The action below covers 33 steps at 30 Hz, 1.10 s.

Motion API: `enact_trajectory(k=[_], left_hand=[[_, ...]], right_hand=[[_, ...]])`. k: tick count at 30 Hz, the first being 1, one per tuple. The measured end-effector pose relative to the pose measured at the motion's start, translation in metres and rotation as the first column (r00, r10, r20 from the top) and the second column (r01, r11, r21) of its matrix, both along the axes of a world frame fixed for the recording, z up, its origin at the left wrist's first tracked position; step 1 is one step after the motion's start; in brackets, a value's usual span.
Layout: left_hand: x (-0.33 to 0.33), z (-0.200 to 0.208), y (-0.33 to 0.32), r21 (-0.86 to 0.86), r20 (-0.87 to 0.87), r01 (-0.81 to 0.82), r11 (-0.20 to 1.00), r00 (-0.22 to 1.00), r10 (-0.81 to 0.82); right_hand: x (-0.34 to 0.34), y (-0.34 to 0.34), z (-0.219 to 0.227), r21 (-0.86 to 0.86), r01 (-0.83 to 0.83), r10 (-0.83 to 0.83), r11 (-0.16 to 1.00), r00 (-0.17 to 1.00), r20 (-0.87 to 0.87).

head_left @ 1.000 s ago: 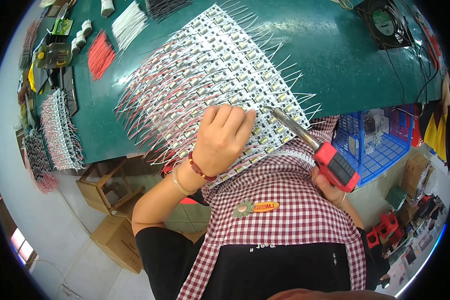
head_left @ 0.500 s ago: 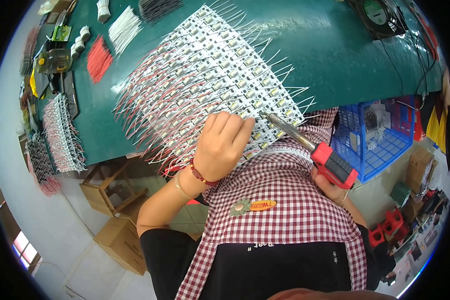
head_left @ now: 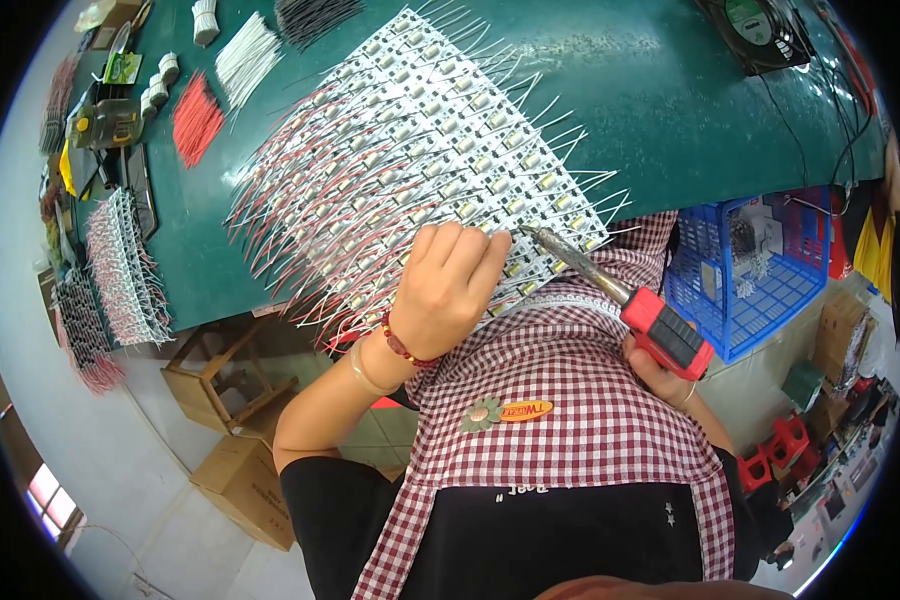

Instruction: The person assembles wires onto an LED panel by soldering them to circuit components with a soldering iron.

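Observation:
A white panel of LED boards lies slanted across the table's near edge, with red and white wires fringing its sides. Over its lower part, my left hand is closed, thumb and fingers pinched close to the boards; what they pinch is hidden beneath them. My right hand grips the red and black handle of a soldering gun from below, partly covered by it. The gun's metal tip points up and left, at the boards just right of my left fingertips. Whether it touches a board I cannot tell.
On the green table lie bundles of red wires, white wires and black wires. A fan stands at the far right. Below the table's right edge is a blue crate; a cardboard box sits lower left.
The left hand and the soldering gun have shifted only very slightly. The panel stays nearly where it was.

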<state>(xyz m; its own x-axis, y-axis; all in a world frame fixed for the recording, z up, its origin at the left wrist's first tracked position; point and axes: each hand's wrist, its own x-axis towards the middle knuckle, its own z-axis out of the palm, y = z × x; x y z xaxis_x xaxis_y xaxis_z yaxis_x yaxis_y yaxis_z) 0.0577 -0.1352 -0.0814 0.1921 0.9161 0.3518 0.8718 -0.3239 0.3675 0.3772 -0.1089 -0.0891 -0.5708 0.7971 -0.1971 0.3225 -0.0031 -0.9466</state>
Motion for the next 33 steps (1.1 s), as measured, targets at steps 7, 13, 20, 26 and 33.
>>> enact_trajectory(k=[7,13,20,26,33], left_hand=[[0.001,0.000,0.000,-0.005,-0.012,-0.005,1.000,1.000,0.005],[0.001,0.002,0.000,-0.010,-0.023,-0.014,1.000,1.000,0.013],[0.002,-0.002,0.003,0.056,-0.053,-0.074,0.996,0.996,0.077],[0.001,-0.001,0.003,0.059,-0.058,-0.073,0.996,0.995,0.077],[0.002,-0.002,0.002,0.061,-0.060,-0.071,0.996,0.995,0.075]], right_hand=[[-0.010,0.006,0.005,0.240,-0.058,0.047,0.969,0.998,0.052],[0.014,-0.005,-0.007,-0.082,-0.021,0.024,0.996,0.999,0.039],[0.005,-0.001,-0.003,-0.022,-0.019,0.019,1.000,1.000,0.014],[-0.004,0.003,0.003,0.040,-0.033,0.034,0.999,0.999,-0.021],[-0.003,0.001,0.004,0.040,-0.018,0.018,0.999,1.000,0.004]])
